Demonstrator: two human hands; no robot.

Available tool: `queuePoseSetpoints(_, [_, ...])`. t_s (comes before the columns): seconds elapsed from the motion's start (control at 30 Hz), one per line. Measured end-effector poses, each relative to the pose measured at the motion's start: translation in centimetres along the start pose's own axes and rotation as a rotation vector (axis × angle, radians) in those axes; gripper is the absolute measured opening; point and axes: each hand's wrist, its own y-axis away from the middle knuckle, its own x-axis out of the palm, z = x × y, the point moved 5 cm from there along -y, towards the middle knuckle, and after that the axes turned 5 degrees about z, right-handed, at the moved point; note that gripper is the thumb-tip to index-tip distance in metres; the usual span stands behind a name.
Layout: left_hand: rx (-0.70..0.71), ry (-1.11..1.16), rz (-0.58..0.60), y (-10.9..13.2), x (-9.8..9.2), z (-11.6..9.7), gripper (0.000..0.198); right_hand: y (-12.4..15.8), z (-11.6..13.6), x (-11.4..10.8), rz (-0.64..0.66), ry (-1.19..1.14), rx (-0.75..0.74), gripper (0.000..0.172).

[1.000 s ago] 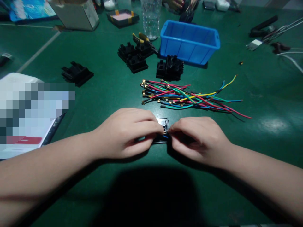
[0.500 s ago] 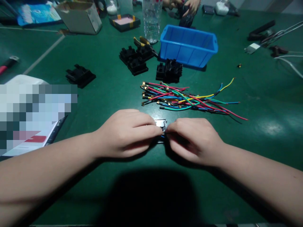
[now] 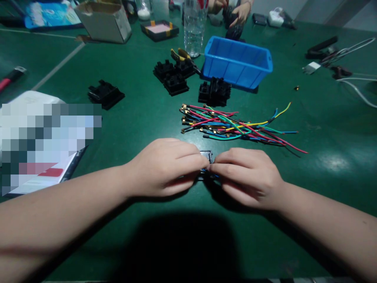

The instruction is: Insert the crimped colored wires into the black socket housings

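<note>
A small black part (image 3: pixel 207 154) lies on the green table, mostly covered by my fingers, with a bit of blue wire showing at its lower edge. My left hand (image 3: pixel 171 167) is closed on its left side, fingertips pressed together over it. My right hand (image 3: pixel 250 175) meets it from the right with its fingers pinched; what these fingertips grip is hidden. Just beyond the hands lies a bundle of coloured wires (image 3: pixel 232 124) with brass-coloured ends.
Black housings (image 3: pixel 176 83), yellow-handled pliers (image 3: pixel 184 55), a blue bin (image 3: pixel 238 63) and a clear bottle (image 3: pixel 193 35) stand farther back. Left are another black housing (image 3: pixel 105 94) and a phone-like screen (image 3: pixel 53 173). Another person's hands (image 3: pixel 243 13) work at the far edge.
The whole view has shifted slightly, so the table objects appear farther right. My right fingertips have moved closer to the left ones, and more blue wire shows beneath them.
</note>
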Motion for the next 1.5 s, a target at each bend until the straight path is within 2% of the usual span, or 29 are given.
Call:
queuePoseSetpoints(0.43, [0.001,0.002,0.006,-0.1,0.0,0.1,0.012,-0.1,-0.1,0.0,0.035,-0.012,0.043,0.022])
queuePoseSetpoints(0.67, [0.004,0.015,-0.006,0.0,0.1,0.1,0.013,0.0,0.3,0.1,0.057,0.087,-0.005,0.021])
queuePoseSetpoints(0.8, [-0.028,0.064,0.0,0.0,0.1,0.3,0.014,0.2,0.6,-0.5,-0.036,0.16,-0.046,0.018])
queuePoseSetpoints(0.93, [-0.06,0.175,-0.093,0.0,-0.4,0.7,0.014,0.4,-0.4,-1.0,-0.14,0.142,0.084,0.018])
queuePoseSetpoints(1.07, [-0.081,0.22,-0.173,0.0,-1.0,0.8,0.014,0.3,-1.1,-0.9,-0.154,0.13,0.175,0.015])
queuePoseSetpoints(1.2, [-0.071,0.212,-0.158,-0.2,-1.0,0.6,0.014,0.2,-1.6,-0.7,-0.158,0.131,0.232,0.014])
queuePoseSetpoints(1.37, [-0.106,0.172,-0.13,-0.2,-0.7,0.8,0.014,0.3,-2.7,-0.3,-0.143,0.12,0.392,0.017])
queuePoseSetpoints(1.5, [-0.121,0.174,-0.112,-0.1,-0.5,0.9,0.016,0.3,-3.2,0.2,-0.091,0.087,0.461,0.02])
